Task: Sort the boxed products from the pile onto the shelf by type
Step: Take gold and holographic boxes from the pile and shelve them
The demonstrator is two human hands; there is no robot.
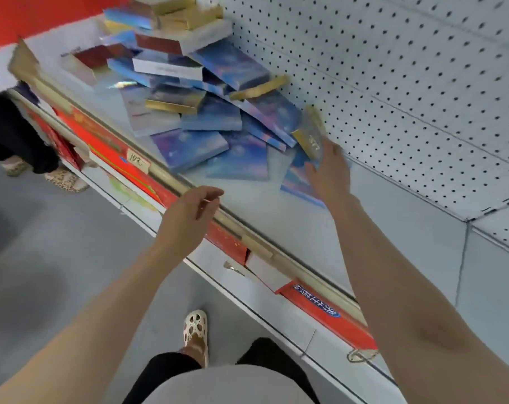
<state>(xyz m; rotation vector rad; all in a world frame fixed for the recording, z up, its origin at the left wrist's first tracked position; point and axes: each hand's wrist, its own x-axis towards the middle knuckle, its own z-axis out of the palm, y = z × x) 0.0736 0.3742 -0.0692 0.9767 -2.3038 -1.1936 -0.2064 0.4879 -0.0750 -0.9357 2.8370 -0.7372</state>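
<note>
- Here the pile of blue, gold and dark red boxes lies jumbled on the white shelf.
- The right hand reaches in, fingers gripping a gold box at the pile's near edge.
- The left hand hovers over the shelf's front rail, fingers loosely curled, holding nothing.

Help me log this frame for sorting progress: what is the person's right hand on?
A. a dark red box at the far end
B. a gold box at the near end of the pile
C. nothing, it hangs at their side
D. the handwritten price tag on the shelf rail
B: the right hand holds a gold box at the pile's near end, beside the pegboard.
</note>
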